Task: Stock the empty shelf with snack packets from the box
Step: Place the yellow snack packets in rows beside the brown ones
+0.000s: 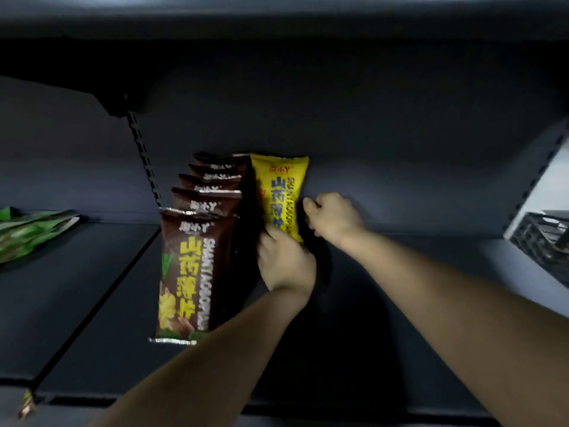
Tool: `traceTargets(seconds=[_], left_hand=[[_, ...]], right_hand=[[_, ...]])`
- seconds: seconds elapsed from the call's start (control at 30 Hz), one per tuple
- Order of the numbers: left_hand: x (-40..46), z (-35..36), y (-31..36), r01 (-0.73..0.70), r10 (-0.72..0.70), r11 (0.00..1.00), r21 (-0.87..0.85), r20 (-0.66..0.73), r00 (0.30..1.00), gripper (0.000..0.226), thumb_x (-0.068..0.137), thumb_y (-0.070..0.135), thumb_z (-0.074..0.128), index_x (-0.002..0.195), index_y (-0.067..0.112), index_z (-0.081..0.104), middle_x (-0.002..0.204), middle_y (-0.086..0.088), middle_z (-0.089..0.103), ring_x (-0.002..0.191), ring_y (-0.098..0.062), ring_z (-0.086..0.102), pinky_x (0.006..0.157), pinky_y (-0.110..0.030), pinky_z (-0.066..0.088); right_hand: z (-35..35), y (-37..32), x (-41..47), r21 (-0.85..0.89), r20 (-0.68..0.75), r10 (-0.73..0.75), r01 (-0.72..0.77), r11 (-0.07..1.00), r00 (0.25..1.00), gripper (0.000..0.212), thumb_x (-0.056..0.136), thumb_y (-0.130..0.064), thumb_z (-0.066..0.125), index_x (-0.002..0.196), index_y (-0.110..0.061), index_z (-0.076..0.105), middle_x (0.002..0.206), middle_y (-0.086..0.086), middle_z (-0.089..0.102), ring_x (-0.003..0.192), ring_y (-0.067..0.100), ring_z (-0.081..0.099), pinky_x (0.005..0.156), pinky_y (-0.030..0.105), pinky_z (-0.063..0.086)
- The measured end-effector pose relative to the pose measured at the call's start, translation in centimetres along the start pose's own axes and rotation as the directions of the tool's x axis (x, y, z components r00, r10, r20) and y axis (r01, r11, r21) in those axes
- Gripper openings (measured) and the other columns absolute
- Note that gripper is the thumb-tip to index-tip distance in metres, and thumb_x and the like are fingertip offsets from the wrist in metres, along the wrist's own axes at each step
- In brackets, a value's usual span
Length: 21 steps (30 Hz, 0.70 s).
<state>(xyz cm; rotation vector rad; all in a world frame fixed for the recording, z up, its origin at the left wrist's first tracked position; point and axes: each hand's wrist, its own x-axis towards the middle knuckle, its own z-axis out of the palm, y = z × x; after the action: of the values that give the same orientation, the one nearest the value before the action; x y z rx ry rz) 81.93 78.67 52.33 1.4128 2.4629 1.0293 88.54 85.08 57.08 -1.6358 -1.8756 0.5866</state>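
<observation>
A yellow snack packet (280,192) stands upright at the back of the dark shelf (385,303). My left hand (284,263) grips its lower end. My right hand (332,215) holds its right edge with curled fingers. Directly left of it stands a row of several brown snack packets (197,272), one behind the other, reaching toward the shelf's front. The box is not in view.
Green packets (27,231) lie on the neighbouring shelf section at far left, past a slotted upright (143,161). A dark crate (545,238) sits at the right edge. Another shelf hangs overhead. Bare shelf surface stretches right of the yellow packet.
</observation>
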Motion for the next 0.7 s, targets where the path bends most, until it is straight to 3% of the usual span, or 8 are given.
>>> traceTargets(seconds=[0.17, 0.27, 0.47, 0.6, 0.7], left_hand=[[-4.8, -1.7, 0.6, -0.176, 0.177, 0.984, 0.015, -0.068, 0.982, 0.037, 0.076, 0.007, 0.05, 0.113, 0.002, 0.049, 0.119, -0.02, 0.051, 0.114, -0.039, 0.044, 0.096, -0.044, 0.037], [-8.6, -3.3, 1.7, -0.23, 0.228, 0.973, -0.033, -0.061, 0.972, 0.033, 0.081, 0.006, 0.047, 0.113, 0.01, 0.057, 0.118, -0.015, 0.056, 0.115, -0.035, 0.048, 0.088, -0.043, 0.042], [-16.5, -5.2, 4.0, -0.391, 0.394, 0.918, -0.07, 0.041, 0.918, 0.031, 0.083, 0.003, 0.044, 0.098, 0.021, 0.064, 0.107, -0.001, 0.066, 0.099, -0.028, 0.059, 0.073, -0.03, 0.041], [-22.0, -4.1, 4.8, -0.45, 0.46, 0.884, -0.127, 0.063, 0.886, 0.028, 0.082, 0.005, 0.043, 0.091, 0.02, 0.064, 0.096, -0.001, 0.067, 0.088, -0.027, 0.062, 0.074, -0.036, 0.05], [-26.5, -2.0, 4.3, -0.521, 0.528, 0.849, -0.089, 0.166, 0.833, 0.02, 0.085, 0.009, 0.045, 0.092, 0.018, 0.062, 0.09, -0.006, 0.067, 0.081, -0.03, 0.063, 0.067, -0.038, 0.051]], right_hand=[[-2.4, 2.4, -4.5, 0.01, 0.039, 0.026, -0.027, 1.0, 0.999, 0.032, 0.078, -0.045, 0.04, 0.07, -0.017, 0.053, 0.095, 0.016, 0.071, 0.087, 0.035, 0.069, 0.085, 0.042, 0.056], [-4.5, 4.5, -7.9, 0.002, 0.068, 0.033, -0.033, 0.999, 0.997, 0.027, 0.086, -0.037, 0.045, 0.076, -0.015, 0.058, 0.092, 0.014, 0.071, 0.085, 0.033, 0.069, 0.085, 0.04, 0.056], [-10.5, 9.3, -15.3, 0.026, 0.162, -0.04, 0.036, 0.999, 0.986, 0.031, 0.095, -0.026, 0.048, 0.09, -0.001, 0.067, 0.085, 0.013, 0.071, 0.073, 0.025, 0.067, 0.076, 0.042, 0.057], [-13.6, 12.9, -20.3, 0.123, 0.177, -0.107, 0.086, 0.989, 0.978, 0.027, 0.097, -0.021, 0.049, 0.078, -0.007, 0.063, 0.067, 0.003, 0.065, 0.047, 0.0, 0.056, 0.056, 0.024, 0.05], [-14.4, 15.8, -24.4, 0.228, 0.19, -0.093, 0.048, 0.972, 0.977, 0.029, 0.098, -0.018, 0.048, 0.073, -0.012, 0.061, 0.064, 0.0, 0.063, 0.047, -0.003, 0.056, 0.05, 0.013, 0.043]])
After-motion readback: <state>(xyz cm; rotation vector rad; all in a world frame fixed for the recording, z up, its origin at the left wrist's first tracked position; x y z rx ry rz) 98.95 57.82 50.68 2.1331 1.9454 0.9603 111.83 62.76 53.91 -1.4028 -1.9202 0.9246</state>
